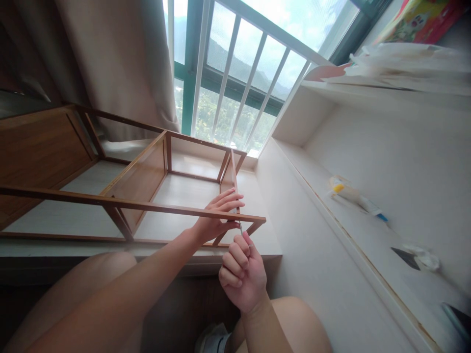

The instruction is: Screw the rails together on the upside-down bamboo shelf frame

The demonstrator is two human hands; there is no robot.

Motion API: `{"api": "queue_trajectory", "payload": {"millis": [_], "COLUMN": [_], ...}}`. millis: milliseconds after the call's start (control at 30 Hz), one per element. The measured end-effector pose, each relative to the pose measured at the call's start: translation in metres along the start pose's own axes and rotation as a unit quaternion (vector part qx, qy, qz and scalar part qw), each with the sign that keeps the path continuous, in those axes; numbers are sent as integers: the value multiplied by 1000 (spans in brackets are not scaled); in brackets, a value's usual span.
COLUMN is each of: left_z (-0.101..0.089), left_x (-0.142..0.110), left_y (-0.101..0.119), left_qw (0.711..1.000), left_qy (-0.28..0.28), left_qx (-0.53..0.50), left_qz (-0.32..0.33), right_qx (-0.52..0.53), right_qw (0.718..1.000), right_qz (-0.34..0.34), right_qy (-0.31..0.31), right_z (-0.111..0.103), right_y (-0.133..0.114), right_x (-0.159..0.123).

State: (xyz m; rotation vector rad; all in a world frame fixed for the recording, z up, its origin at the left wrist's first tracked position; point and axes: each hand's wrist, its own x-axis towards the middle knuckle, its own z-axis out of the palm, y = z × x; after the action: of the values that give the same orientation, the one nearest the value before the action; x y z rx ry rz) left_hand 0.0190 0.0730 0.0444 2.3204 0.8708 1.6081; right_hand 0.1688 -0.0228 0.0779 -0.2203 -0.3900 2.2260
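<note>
A brown wooden shelf frame (pixel 184 211) lies on its side on a pale ledge, with panels set across it. My left hand (pixel 217 215) reaches past the front rail at the frame's right end. Its fingers are stretched out against the narrow end panel (pixel 228 174), near the joint with the rail. Below that joint, my right hand (pixel 243 272) is closed, thumb and forefinger pinching a thin metal rod-like tool (pixel 241 228). The tool's tip points up to the rail near my left thumb; its exact contact is hidden. Most of the tool is covered by my fingers.
A white wall unit (pixel 294 206) stands close on the right, its shelf holding a tube with a blue cap (pixel 371 208) and a crumpled plastic scrap (pixel 423 256). Behind the frame are a barred window (pixel 239 73) and a curtain (pixel 121 59). My knees are below the ledge (pixel 272 250).
</note>
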Motion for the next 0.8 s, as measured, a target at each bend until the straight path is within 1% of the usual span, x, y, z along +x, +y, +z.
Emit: {"api": "queue_trajectory", "payload": {"millis": [167,367,567,667,800], "left_z": [6,8,9,9,8], "left_x": [-3,-5,-5,-5,-5], "left_y": [1,3,3,3,4], "left_qw": [1000,999,998,998,998], "left_qy": [29,34,39,39,40], "left_qx": [-10,-23,-28,-29,-29], "left_qz": [-7,-17,-26,-27,-24], "right_qx": [-22,-29,-59,-68,-92], "right_qw": [1000,999,998,997,995], "right_qz": [8,23,18,17,-1], "right_qy": [-2,-7,24,26,43], "right_z": [2,4,6,9,12], "right_y": [4,5,3,1,-1], "right_x": [2,3,2,1,0]}}
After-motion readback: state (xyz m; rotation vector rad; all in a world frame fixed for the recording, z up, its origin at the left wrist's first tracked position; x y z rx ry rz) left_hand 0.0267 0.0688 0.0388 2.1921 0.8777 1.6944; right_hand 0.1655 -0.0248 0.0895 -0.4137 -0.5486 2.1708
